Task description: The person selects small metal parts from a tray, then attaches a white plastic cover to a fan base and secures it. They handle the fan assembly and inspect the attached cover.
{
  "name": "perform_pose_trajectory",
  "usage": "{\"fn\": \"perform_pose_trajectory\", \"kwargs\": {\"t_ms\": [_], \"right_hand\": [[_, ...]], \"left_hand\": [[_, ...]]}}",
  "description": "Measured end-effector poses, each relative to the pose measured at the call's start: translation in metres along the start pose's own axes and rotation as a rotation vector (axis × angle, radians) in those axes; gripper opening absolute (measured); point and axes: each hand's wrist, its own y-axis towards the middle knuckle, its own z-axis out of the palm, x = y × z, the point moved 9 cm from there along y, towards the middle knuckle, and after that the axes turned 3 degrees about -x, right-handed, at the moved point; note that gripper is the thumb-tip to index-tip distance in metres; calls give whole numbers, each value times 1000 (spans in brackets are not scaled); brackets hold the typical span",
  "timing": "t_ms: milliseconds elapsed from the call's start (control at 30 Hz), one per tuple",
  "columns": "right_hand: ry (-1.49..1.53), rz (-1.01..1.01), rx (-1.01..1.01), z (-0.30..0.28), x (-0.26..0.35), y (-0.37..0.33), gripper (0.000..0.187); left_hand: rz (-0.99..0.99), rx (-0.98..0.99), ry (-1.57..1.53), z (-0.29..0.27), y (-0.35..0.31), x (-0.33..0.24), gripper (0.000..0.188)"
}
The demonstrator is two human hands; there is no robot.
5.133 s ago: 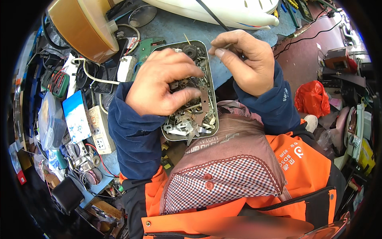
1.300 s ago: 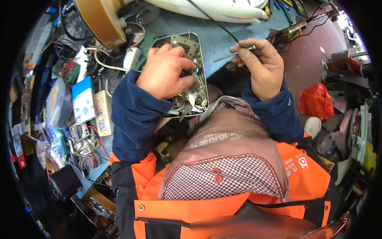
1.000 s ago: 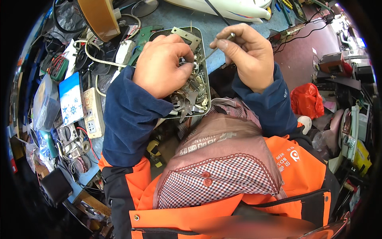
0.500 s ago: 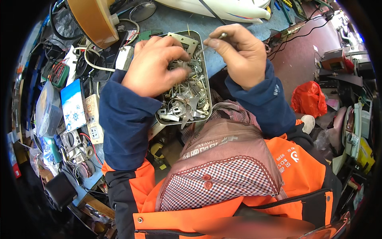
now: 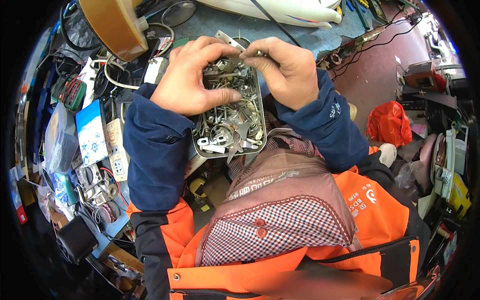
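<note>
A rectangular metal tin point(image 5: 262, 114) full of loose screws, brackets and other small hardware lies in front of me. My left hand point(image 5: 192, 77) is over its left side, palm down, thumb apart from the stretched fingers. Its index fingertip reaches the far end of the tin, beside a flat metal plate with holes point(image 5: 228, 40); whether it touches the plate I cannot tell. At the tin's far right rim my right hand point(image 5: 290, 75) pinches a small bolt point(image 5: 260, 53) between thumb and index finger. The two hands' fingertips nearly meet. A round clear ring point(image 5: 221, 134) lies among the hardware.
Left of the tin, the bench holds a power strip point(image 5: 117, 150), a blue-and-white box point(image 5: 92, 132), a clear plastic case point(image 5: 61, 136) and tangled cables. A large amber-coloured object point(image 5: 112, 27) stands behind. A red plastic bag point(image 5: 389, 124) lies at the right.
My right hand has moved left and slightly down to the tin with the bolt. My left hand has stopped stirring, its fingers now stretched toward the far end. The metal plate has shifted and tilted.
</note>
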Motion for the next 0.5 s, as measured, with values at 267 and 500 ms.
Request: {"fn": "perform_pose_trajectory", "kwargs": {"t_ms": [267,500], "right_hand": [[389,310,-112,-13,-15,-10,10],[-88,98,235,18,4,-18,15]], "left_hand": [[-148,-38,162,7,1,3,45],[-193,-101,103,10,-2,24,30]]}}
